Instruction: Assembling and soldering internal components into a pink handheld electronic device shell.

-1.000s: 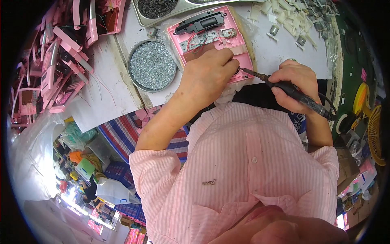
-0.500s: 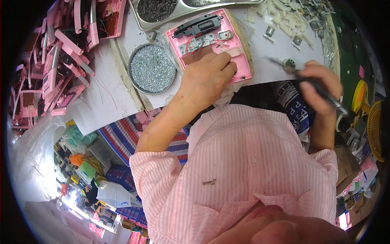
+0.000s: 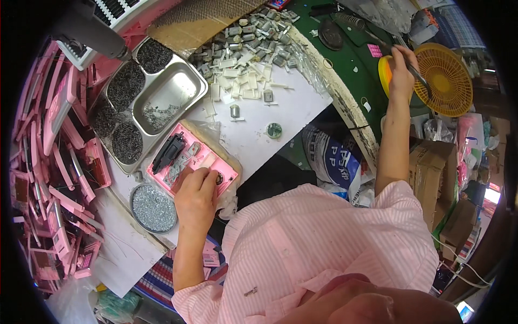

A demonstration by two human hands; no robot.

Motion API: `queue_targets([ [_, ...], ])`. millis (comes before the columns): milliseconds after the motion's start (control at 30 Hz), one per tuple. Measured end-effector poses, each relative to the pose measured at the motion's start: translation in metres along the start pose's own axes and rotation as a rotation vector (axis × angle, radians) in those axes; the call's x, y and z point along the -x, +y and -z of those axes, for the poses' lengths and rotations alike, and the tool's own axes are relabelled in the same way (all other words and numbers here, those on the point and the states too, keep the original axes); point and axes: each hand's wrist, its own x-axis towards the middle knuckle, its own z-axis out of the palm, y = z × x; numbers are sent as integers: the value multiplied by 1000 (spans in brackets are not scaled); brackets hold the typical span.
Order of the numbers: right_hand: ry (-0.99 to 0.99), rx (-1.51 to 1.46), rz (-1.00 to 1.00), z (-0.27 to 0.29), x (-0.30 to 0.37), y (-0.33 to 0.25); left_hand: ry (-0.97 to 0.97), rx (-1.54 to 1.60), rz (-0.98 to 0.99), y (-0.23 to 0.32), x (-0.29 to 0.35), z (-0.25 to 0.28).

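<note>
A pink plastic casing (image 3: 229, 174) lies open on a wrapped pad at the table's edge, with a black part (image 3: 169, 153), thin wires and small metal pieces inside. My left hand (image 3: 195, 195) rests over its near side, fingers curled and closed inside it. Beside the fingertips shows a small dark round part (image 3: 219, 179); what the fingers pinch is hidden. Far to the right, my right hand (image 3: 402, 73) is closed around the dark handle of a soldering iron (image 3: 418, 80), held near a coiled spring holder (image 3: 350, 20).
A round dish of small silvery screws (image 3: 153, 208) stands by the casing. Behind it is a metal tray (image 3: 186, 81) with dark small parts. Small motors and white pieces (image 3: 245, 81) heap at the back. Pink casings (image 3: 65, 178) pile left. A yellow basket (image 3: 443, 78) stands right.
My view has swung toward the right. My right hand has carried the soldering iron away from the casing, outward to the far right. My left hand stays at the casing.
</note>
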Motion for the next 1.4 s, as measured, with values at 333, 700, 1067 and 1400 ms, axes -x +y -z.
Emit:
queue_targets([
  [333, -474, -1046, -775, -53, 28, 42, 219, 258, 157, -3, 28, 6],
  [700, -1291, 86, 621, -194, 270, -122, 458, 211, 241, -8, 37, 8],
  [1067, -1230, 122, 491, -184, 250, -116, 295, -259, 17, -36, -17, -5],
  [1400, -1250, 187, 362, -258, 246, -106, 204, -183, 62, -52, -13, 17],
])
